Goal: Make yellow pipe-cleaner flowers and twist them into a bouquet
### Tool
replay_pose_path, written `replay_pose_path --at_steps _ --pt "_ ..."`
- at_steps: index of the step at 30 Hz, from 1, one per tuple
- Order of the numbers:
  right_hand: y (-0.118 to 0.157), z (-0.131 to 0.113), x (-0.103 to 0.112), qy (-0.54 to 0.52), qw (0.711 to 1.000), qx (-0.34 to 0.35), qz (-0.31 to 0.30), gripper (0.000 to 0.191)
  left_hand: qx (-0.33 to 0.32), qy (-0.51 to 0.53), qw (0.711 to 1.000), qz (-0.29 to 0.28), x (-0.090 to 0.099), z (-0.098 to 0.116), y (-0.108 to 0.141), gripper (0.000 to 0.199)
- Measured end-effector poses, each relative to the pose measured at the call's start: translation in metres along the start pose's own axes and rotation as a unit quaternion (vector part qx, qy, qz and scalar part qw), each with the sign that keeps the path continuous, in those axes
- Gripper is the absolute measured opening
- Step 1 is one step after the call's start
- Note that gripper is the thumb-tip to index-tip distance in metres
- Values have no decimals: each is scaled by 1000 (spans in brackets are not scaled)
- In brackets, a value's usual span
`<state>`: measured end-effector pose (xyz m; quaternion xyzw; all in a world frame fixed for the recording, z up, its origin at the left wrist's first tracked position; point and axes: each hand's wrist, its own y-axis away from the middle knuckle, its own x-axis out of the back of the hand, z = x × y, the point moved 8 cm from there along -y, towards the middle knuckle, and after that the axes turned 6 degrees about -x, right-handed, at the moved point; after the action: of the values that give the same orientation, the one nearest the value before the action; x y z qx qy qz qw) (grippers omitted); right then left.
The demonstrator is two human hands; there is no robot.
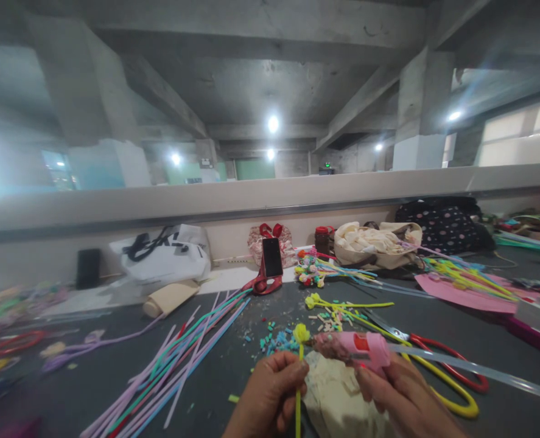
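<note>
Between its thumb and fingers, my left hand (272,389) pinches the stem of a yellow flower (301,333) made of fuzzy craft stick. My right hand (402,389) is wrapped round a pink hot glue gun (365,348), whose nozzle points left, close beside the flower head. A long clear glue stick (475,366) runs out of the gun's back to the right. Under the hands lies a crumpled cream cloth (338,395). Small cut pieces in blue (276,344) and other colours are scattered just beyond my left hand. Whether the nozzle touches the flower I cannot tell.
Red-handled scissors (452,359) lie to the right, beside yellow stems (356,313). Long pastel strips (178,365) spread on the left. Behind stand a phone (272,257), a bunch of small flowers (310,267), a white bag (169,255) and a cream cloth bag (374,240).
</note>
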<state>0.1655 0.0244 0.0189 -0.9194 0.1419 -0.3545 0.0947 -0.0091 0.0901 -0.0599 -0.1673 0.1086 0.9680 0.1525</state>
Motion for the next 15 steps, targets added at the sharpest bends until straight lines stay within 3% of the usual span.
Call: replay_pose_path --at_steps 2,7,15 --pt "1 6 2 -4 1000 -22 11 34 -2 -1 1000 -1 0 0 0 37" --pt "2 14 -5 -7 998 -41 -37 30 -11 15 1000 9 1 -2 -3 38" --pt "1 12 1 -42 999 -30 -4 31 -7 20 1000 12 1 -1 -4 40"
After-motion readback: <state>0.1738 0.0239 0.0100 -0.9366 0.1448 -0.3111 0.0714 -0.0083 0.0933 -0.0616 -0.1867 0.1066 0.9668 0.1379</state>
